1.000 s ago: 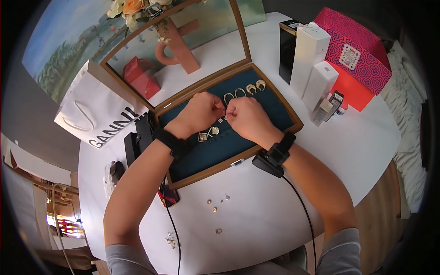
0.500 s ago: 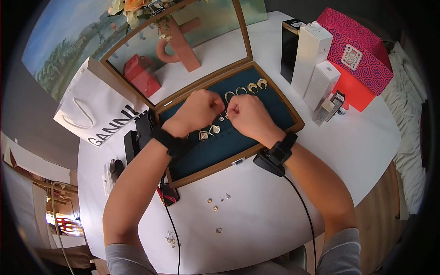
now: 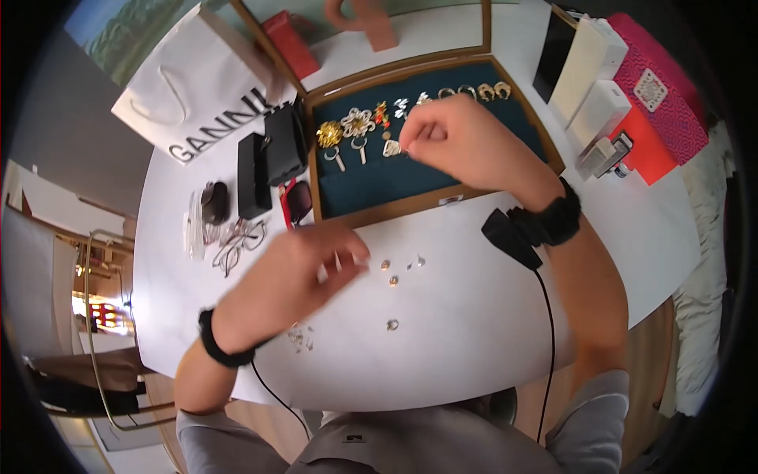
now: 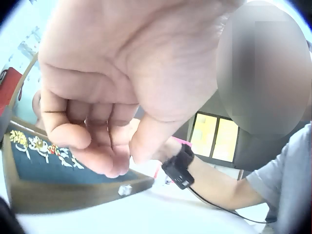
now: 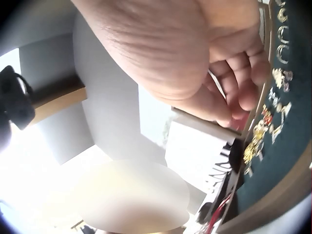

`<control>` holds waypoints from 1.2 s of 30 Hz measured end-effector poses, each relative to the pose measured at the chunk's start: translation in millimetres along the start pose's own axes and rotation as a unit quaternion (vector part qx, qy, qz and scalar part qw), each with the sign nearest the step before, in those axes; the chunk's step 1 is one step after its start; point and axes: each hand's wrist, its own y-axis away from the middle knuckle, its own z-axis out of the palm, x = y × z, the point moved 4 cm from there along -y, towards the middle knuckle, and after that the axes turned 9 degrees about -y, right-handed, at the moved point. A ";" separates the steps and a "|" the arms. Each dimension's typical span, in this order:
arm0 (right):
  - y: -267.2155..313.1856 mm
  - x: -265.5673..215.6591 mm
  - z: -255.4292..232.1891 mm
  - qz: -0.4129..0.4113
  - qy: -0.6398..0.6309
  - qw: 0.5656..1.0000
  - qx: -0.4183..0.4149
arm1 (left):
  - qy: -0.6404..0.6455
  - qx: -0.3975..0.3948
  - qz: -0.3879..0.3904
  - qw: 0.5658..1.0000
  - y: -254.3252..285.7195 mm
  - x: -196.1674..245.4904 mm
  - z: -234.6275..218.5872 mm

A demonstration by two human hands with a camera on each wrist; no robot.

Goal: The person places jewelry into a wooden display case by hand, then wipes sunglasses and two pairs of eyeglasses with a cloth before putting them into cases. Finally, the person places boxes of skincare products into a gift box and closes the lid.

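My right hand (image 3: 474,146) is above a wooden jewelry case (image 3: 410,209) with a dark teal lining, its lid raised. Its fingers curl loosely beside a drop earring (image 3: 391,147) in the lining, with nothing visible between them in the right wrist view. My left hand (image 3: 296,268), blurred, is over the white table in front of the case, fingers loosely bent and holding nothing. The case holds a gold flower earring (image 3: 329,134), a white flower earring (image 3: 358,122), orange drop earrings (image 3: 382,115) and gold hoops (image 3: 501,91). My right hand hides some lining.
Small gold studs (image 3: 393,281), a ring (image 3: 392,325) and a pile of small silvery pieces (image 3: 300,340) lie on the table. Glasses (image 3: 237,245), sunglasses (image 3: 298,201) and a white paper bag (image 3: 197,87) are at left. White boxes (image 3: 592,59) stand at right.
My left hand has left the case and come toward me over the table. My right hand stays over the case. The head view has tilted down, revealing the left-side earrings.
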 end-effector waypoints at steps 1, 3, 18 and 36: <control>5.5 -10.5 15.4 0.024 0.020 0.997 -0.076 | -0.013 -0.026 0.008 1.000 14.4 3.2 10.6; 15.2 -16.2 43.7 -0.012 0.043 0.980 -0.194 | -0.016 -0.019 0.022 0.999 36.8 6.6 36.2; 32.6 -28.9 59.1 0.049 0.106 0.971 -0.210 | -0.107 0.037 0.051 0.992 51.1 -0.2 77.1; 35.0 2.8 93.2 0.023 0.101 0.963 -0.248 | 0.611 0.102 -0.161 0.769 52.0 -49.8 38.0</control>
